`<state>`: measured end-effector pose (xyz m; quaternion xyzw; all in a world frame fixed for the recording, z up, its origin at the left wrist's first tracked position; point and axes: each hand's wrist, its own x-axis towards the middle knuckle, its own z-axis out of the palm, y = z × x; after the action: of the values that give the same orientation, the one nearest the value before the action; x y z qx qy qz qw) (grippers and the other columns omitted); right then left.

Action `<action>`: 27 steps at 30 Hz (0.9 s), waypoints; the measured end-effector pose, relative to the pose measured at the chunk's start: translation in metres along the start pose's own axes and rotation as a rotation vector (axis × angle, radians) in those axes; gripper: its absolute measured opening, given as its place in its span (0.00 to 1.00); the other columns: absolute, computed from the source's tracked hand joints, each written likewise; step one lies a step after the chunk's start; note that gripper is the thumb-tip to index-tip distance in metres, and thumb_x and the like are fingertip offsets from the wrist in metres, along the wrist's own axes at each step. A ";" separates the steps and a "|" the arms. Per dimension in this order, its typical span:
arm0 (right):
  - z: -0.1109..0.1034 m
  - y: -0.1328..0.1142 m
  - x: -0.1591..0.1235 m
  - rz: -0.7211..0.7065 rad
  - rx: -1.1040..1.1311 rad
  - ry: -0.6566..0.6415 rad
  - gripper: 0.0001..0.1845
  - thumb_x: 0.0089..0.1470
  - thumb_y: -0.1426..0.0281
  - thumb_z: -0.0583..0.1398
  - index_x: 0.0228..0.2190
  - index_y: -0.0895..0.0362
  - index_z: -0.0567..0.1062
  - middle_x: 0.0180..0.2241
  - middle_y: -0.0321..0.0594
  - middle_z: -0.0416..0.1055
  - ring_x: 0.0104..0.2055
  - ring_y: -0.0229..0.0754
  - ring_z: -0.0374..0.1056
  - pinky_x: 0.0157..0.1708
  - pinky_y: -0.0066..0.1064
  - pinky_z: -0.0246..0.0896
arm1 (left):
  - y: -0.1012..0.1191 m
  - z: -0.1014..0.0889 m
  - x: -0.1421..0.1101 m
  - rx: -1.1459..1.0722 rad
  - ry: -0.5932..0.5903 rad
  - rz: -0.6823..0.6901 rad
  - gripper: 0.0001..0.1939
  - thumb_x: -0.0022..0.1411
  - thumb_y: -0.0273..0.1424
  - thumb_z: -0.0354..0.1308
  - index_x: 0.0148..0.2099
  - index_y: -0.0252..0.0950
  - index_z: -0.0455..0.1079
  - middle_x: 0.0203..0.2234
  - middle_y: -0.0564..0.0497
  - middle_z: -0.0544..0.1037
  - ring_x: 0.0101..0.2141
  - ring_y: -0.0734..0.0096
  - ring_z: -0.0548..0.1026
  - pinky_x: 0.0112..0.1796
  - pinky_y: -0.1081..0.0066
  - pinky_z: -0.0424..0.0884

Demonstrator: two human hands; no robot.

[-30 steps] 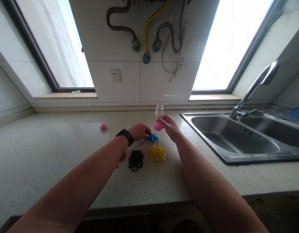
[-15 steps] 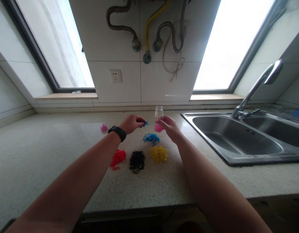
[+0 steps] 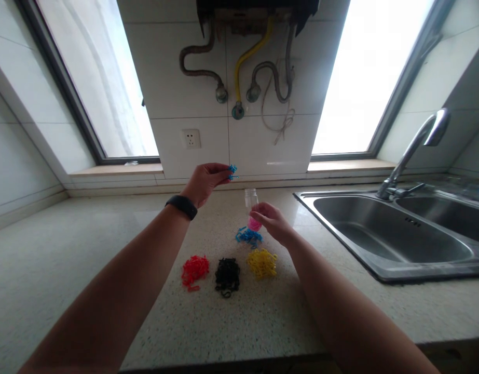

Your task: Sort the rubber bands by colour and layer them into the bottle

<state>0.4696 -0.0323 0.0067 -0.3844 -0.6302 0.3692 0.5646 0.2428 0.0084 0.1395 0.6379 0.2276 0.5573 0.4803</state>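
One pinch, left hand [image 3: 205, 183]: blue bits [image 3: 232, 172] held by closed grip
Right hand [image 3: 274, 222]: jar [image 3: 251, 201] gripped low, so mouth [image 3: 250, 191] is unblocked

Left grip [image 3: 204, 183] high, right grip [image 3: 272, 220] lower

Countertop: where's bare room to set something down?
Bare: countertop left of the left forearm, and between the right forearm and sink. Crowded between the forearms: red pile, black pile, yellow pile, blue pile and jar in the right hand.
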 end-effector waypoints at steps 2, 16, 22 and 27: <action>0.002 -0.001 -0.001 -0.005 -0.009 -0.020 0.19 0.50 0.55 0.68 0.37 0.55 0.74 0.33 0.39 0.74 0.33 0.40 0.69 0.33 0.33 0.64 | 0.004 0.003 0.002 0.063 -0.064 -0.015 0.18 0.46 0.35 0.75 0.38 0.30 0.79 0.32 0.48 0.82 0.33 0.73 0.77 0.45 0.63 0.75; 0.011 -0.011 -0.005 -0.003 -0.034 -0.154 0.20 0.50 0.56 0.68 0.38 0.56 0.73 0.36 0.41 0.75 0.33 0.38 0.69 0.32 0.32 0.63 | 0.016 0.007 0.008 0.290 -0.316 -0.184 0.14 0.49 0.31 0.74 0.37 0.30 0.80 0.31 0.46 0.82 0.32 0.72 0.78 0.43 0.64 0.75; 0.011 -0.014 -0.006 0.009 -0.013 -0.151 0.20 0.49 0.57 0.68 0.38 0.56 0.73 0.37 0.42 0.75 0.33 0.39 0.70 0.32 0.32 0.65 | 0.015 0.000 0.007 0.207 -0.256 -0.182 0.15 0.48 0.31 0.75 0.37 0.30 0.79 0.32 0.47 0.82 0.34 0.72 0.78 0.45 0.64 0.75; 0.008 -0.014 -0.004 -0.015 0.026 -0.090 0.20 0.51 0.56 0.67 0.39 0.56 0.72 0.39 0.44 0.76 0.37 0.41 0.72 0.39 0.35 0.67 | -0.002 -0.017 -0.002 0.017 -0.105 -0.210 0.14 0.48 0.29 0.75 0.36 0.31 0.78 0.33 0.49 0.81 0.35 0.75 0.78 0.46 0.69 0.74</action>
<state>0.4608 -0.0418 0.0165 -0.3555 -0.6529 0.3900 0.5434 0.2268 0.0139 0.1357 0.6430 0.2721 0.4678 0.5419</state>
